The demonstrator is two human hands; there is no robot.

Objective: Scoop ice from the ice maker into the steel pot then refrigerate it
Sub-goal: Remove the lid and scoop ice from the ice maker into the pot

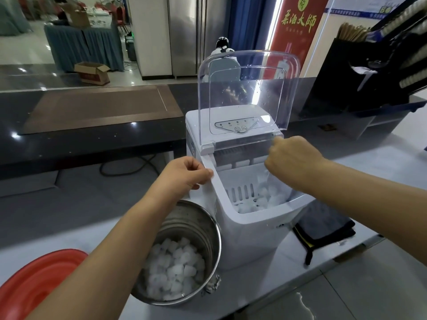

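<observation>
1. The white ice maker [249, 234] stands on a pale counter [351, 285], and its clear lid [249, 88] is raised upright at the back.
2. Inside its open top sits a white slotted ice basket [240, 179]. Ice cubes [265, 199] are heaped towards the right front corner of the basket.
3. The steel pot [184, 227] stands just beside the ice maker's front left corner. The pot's floor is covered with a layer of ice [175, 269], well below the rim.
4. The left hand [187, 174] is at the left edge of the machine's opening. Its fingers are curled and the thumb and fingertips pinch the thin white rim.
5. The right hand [293, 158] hovers over the right rear of the opening, close to the lid hinge. Its fingers are curled inward, and I cannot tell whether they hold anything.
6. A dark folded cloth [323, 227] lies on the counter just to the right of the machine.
7. A red basin [39, 280] shows at the lower left, partly under the left forearm.
8. A small puddle of water [298, 306] lies on the counter near the bottom edge.
9. Behind the machine runs a black countertop [92, 139] with a brown mat [104, 107] on it.
10. A black rack [381, 65] stands at the far right, a red banner [298, 24] hangs behind the lid, and a cardboard box [92, 72] sits on the floor beyond.
</observation>
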